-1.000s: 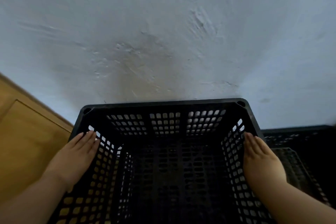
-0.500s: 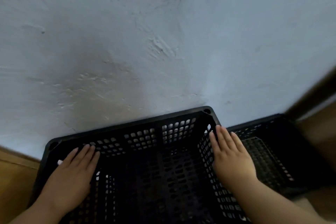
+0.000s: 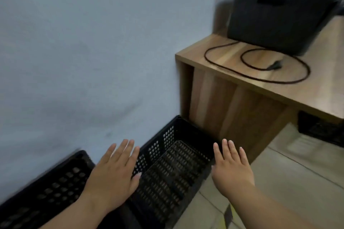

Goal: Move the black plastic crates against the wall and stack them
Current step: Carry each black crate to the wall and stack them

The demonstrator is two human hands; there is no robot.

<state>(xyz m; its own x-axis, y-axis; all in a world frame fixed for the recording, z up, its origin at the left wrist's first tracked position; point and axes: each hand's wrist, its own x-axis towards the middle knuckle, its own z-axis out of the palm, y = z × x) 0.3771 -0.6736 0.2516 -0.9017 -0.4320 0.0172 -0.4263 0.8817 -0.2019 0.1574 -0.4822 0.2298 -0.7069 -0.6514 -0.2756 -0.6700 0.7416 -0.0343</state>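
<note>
Two black perforated plastic crates stand side by side against the pale wall (image 3: 83, 52). The taller one (image 3: 42, 191) fills the lower left corner. The lower one (image 3: 173, 169) sits on the floor between it and a wooden desk. My left hand (image 3: 115, 171) hovers flat, fingers spread, over the lower crate's left wall and holds nothing. My right hand (image 3: 230, 165) is spread flat above that crate's right rim, also holding nothing. A third black crate (image 3: 320, 130) shows under the desk at the right edge.
A wooden desk (image 3: 232, 109) stands right of the crates, against the wall. On it sit a black box-like device (image 3: 275, 13) and a looped black cable (image 3: 260, 65). Grey floor tiles (image 3: 297, 173) lie at the lower right.
Both hands have let go of the tall crate's side walls and moved right, over the lower crate. The view has swung right, bringing the desk into sight.
</note>
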